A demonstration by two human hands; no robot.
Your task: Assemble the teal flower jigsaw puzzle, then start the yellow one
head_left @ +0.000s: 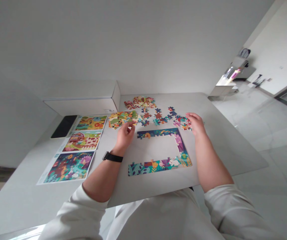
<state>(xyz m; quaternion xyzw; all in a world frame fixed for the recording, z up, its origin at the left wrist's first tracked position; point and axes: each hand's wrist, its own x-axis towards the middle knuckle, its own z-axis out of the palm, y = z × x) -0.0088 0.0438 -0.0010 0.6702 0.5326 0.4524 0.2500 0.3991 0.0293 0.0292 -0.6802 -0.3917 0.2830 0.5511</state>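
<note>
My left hand (126, 133) is above the table, wearing a black watch, its fingers curled in near a pile of yellow-green puzzle pieces (120, 119). What it pinches, if anything, is too small to make out. At the right, the bent fingers of my right hand (195, 122) are at the edge of a cluster of dark and red puzzle pieces (182, 122). Its grip is partly hidden. Between my forearms lies a partly joined puzzle border (160, 163), with a top, right and bottom edge and an open left side.
Three printed pictures (70, 166) lie in a column at the left, beside a black phone (65, 126). Behind them stands a white box (83, 105) against the wall. Further loose pieces (143, 101) are piled at the back, with dark blue pieces (157, 115) scattered mid-table.
</note>
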